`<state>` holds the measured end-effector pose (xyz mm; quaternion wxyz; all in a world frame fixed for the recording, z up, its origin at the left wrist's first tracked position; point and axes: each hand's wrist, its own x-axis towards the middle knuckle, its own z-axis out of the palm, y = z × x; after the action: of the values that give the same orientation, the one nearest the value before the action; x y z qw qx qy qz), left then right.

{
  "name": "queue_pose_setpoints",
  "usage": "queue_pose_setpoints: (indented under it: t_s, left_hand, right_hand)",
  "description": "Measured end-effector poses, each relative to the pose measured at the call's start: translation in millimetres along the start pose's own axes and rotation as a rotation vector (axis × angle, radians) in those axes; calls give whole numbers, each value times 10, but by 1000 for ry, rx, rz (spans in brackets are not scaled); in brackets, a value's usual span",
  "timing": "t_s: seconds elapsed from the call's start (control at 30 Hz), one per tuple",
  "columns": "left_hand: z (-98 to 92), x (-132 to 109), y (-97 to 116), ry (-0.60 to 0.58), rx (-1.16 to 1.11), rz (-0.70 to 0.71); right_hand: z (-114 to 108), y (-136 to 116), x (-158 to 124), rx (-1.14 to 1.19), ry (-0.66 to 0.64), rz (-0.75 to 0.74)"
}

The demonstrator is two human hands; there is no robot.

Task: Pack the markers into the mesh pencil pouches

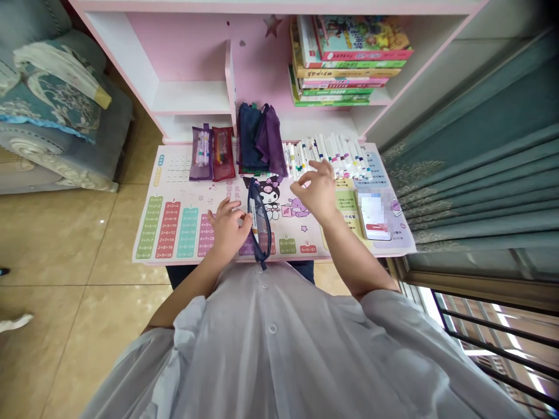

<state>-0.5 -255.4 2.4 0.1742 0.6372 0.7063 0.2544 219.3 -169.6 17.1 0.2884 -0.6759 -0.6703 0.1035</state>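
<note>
My left hand (227, 224) pinches the left edge of a dark blue mesh pencil pouch (259, 220) that stands on the desk mat (183, 227) near the front edge. A marker or two shows inside the pouch. My right hand (318, 189) hovers with its fingers curled over a long row of white markers (327, 154) at the back right of the mat; whether it holds one I cannot make out.
A purple pouch (201, 152) and a red pouch (223, 152) with pens lie at the back left. Dark blue and purple empty pouches (261, 139) lean on the shelf. A phone (374, 215) lies at the right. Books (345, 61) are stacked in the pink shelf.
</note>
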Motion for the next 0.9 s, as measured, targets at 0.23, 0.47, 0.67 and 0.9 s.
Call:
queue_pose_setpoints:
  t_s: [0.23,0.47,0.67,0.9]
  left_hand:
    - [-4,-11,0,10,4,1]
    - [-8,-13,4,14,1,20]
    - [4,-10,-2,10,12,26]
    - [8,-10,-4,10,21,24]
  right_hand:
    - [-33,-347,-704,152,-169,-128]
    - [101,-552,-985,-6,-314,-120]
    - [183,-633,-1006,-175,-352,-123]
    - [259,-652,-998,-223,-382,-148]
